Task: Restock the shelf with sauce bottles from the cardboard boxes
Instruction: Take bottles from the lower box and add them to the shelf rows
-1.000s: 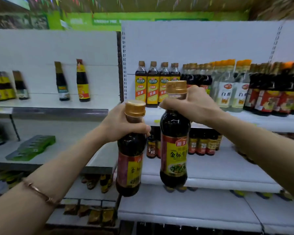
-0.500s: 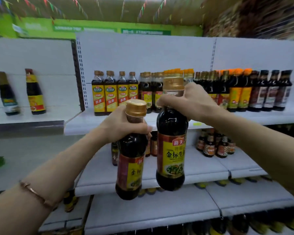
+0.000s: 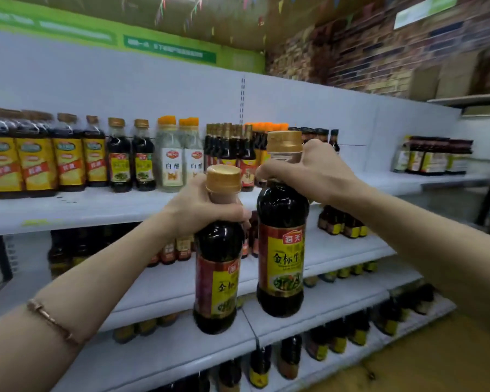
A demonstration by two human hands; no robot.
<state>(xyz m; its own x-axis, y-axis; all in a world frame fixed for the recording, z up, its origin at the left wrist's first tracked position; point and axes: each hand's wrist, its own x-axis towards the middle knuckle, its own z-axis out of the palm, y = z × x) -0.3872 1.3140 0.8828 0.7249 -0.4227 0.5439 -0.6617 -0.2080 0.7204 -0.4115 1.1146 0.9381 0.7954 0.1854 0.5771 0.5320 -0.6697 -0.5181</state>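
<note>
Dark plastic sauce bottle with gold cap (image 3: 218, 267) hangs from the left hand (image 3: 201, 210), clasped at its neck; the right hand (image 3: 311, 171) clasps a taller matching bottle (image 3: 282, 250) the same way. Both are in the air before the white metal shelf (image 3: 96, 205). I would set them one by one, labels forward, beside the same brand. Both forearms reach forward, wrists bent down.

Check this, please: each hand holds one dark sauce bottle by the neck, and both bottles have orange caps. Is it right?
Not quite. The caps are gold, not orange, as the head view shows. The left hand grips one dark bottle by the neck, and the right hand grips the other bottle likewise.
</note>
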